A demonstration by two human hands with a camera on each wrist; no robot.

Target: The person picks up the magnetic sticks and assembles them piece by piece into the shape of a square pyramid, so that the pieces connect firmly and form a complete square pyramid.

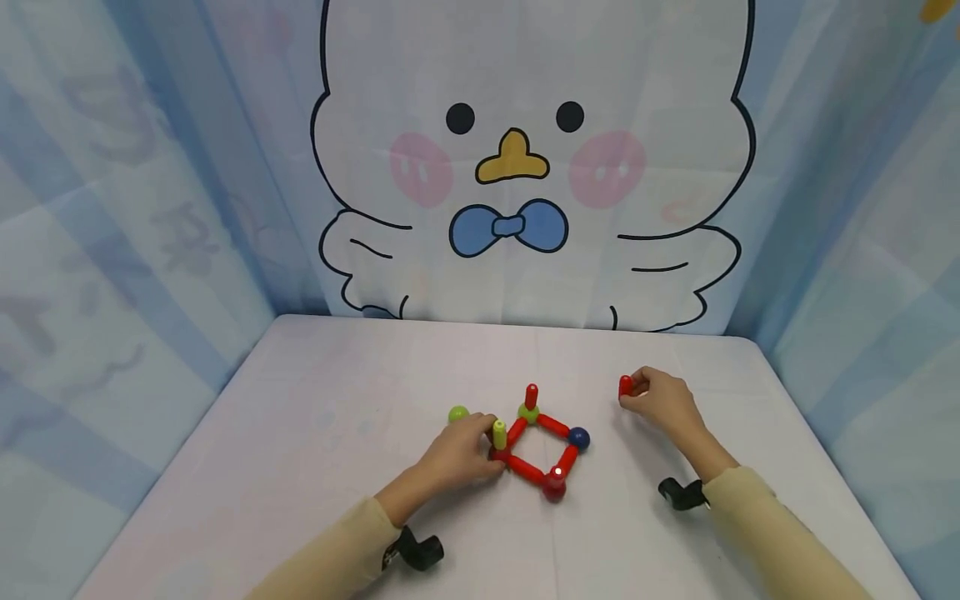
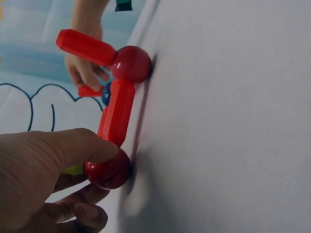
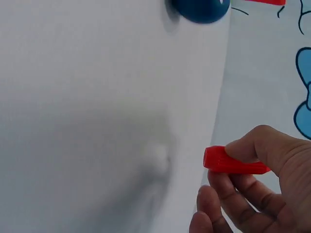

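Note:
On the table lies a square of red rods (image 1: pixel 527 470) joined by balls. My left hand (image 1: pixel 463 452) pinches the dark red ball (image 2: pixel 109 171) at its left corner, where a yellow-green rod (image 1: pixel 499 435) stands upright. A second dark red ball (image 1: pixel 554 487) forms the near corner and carries a raised red rod (image 2: pixel 86 47). The right corner is a blue ball (image 1: pixel 578 438); the far one is a green ball (image 1: pixel 528 412) with an upright red rod (image 1: pixel 532 396). Off to the right, my right hand (image 1: pixel 660 404) holds a loose red rod (image 3: pixel 235 161) between thumb and fingers, above the table.
A loose green ball (image 1: pixel 458 413) sits just behind my left hand. The white-covered table (image 1: pixel 315 417) ends at a curtain (image 1: pixel 525 283) printed with a cartoon bird. Each wrist wears a dark camera (image 1: pixel 422 550).

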